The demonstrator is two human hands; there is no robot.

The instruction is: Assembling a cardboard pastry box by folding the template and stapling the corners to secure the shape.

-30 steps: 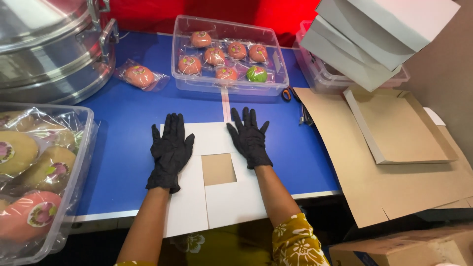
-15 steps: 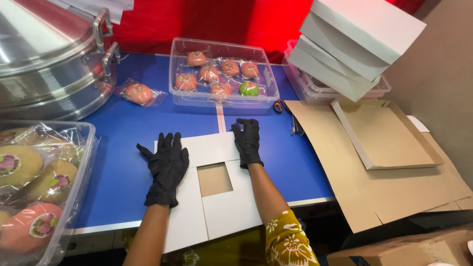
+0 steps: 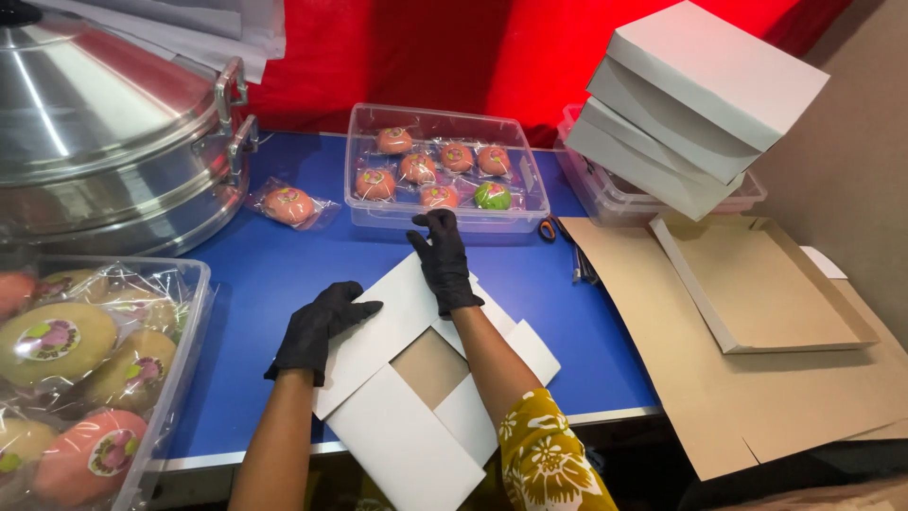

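- Red cloth hangs behind a blue tabletop (image 3: 284, 274), where a flat white box blank (image 3: 416, 378) with a square window lies at the near edge, turned askew.
- Left hand (image 3: 320, 326), black-gloved, curls its fingers over the blank's left panel, gripping that edge.
- Right hand (image 3: 443, 260), black-gloved, lies on the far corner of the blank, fingers close together and pressed down.
- To fold it cleanly, I would judge: keep one palm flat on the score line as an anchor, lift the flap with the other, and crease along the whole line rather than at one point.
- One clear tub (image 3: 445, 170) just beyond the blank holds seven wrapped cakes, six pink and one green.
- One more wrapped pink cake (image 3: 288, 204) lies loose on the table.
- A second tub (image 3: 95, 360) at the left holds larger wrapped cakes; at least five show.
- Three folded white boxes (image 3: 690, 104) are stacked at the right.
- One big metal steamer (image 3: 104, 142) stands far left.
- Scissors (image 3: 550, 228) lie beside brown cardboard sheets (image 3: 757, 378).
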